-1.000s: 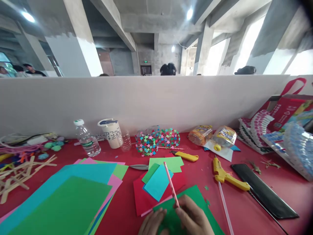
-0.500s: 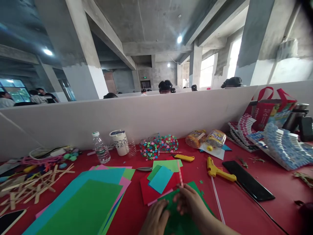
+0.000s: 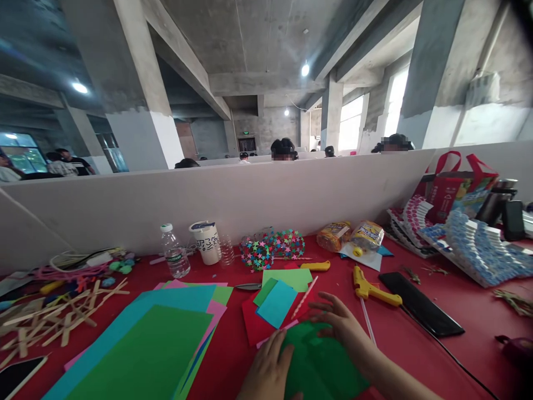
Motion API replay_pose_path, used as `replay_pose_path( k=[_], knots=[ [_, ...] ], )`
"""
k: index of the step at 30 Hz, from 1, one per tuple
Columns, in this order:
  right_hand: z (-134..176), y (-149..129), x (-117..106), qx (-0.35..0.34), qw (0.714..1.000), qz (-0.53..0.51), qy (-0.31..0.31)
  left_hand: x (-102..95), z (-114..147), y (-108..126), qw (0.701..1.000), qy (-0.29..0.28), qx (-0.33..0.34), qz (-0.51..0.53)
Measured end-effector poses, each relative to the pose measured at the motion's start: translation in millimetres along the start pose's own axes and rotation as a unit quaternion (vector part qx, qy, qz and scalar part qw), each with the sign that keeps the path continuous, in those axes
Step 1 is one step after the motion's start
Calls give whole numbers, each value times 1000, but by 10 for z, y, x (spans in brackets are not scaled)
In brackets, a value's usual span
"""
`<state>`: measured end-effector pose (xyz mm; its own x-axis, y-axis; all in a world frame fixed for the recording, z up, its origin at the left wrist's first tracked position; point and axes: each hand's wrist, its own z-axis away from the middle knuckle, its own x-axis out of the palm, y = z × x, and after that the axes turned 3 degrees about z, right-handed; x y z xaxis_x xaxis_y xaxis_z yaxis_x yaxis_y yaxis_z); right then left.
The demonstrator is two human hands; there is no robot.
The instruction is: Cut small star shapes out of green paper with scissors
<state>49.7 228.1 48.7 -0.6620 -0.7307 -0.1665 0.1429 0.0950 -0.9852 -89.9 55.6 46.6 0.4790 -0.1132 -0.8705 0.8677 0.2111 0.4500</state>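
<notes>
Your dark green sheet [image 3: 318, 364] lies at five o'clock on the desk [image 3: 420, 361]. Your left hand [image 3: 267, 364], at its nine, rests fingers outstretched, apparently pinching nothing; press evenly there. Your right hand [image 3: 342, 323], at its one, is spread and empty; smooth lightly, clear of the pink stick [image 3: 305, 297] toward eleven.

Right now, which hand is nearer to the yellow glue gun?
Right. The right hand is just left of the glue gun; the left hand is farther left, at the dark green paper.
</notes>
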Motion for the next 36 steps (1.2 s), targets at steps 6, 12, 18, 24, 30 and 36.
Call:
replay_pose_path(
  k=[6, 12, 18, 24, 30, 36],
  knots=[
    [-383, -39, -10, -162, 931, 324, -37, -508, -145, 296, 997, 44, -49, 27],
    [-543, 14, 86, -225, 808, 537, -93, -883, -239, 257, 992, 55, -101, 61],
    [-621, -102, -273, -198, 768, 608, -32, -944, -195, -135, 987, -5, -148, 65],
    [-1033, -215, -5, -203, 789, 579, -7, -843, -295, -212, 979, -6, -204, -3],
    [-1102, -165, 402, -247, 793, 550, -79, -771, -316, -130, 979, -17, -203, -12],
    [-1282, -229, 443, -234, 765, 597, -58, -806, -306, -133, 981, -45, -185, 29]
  ],
)
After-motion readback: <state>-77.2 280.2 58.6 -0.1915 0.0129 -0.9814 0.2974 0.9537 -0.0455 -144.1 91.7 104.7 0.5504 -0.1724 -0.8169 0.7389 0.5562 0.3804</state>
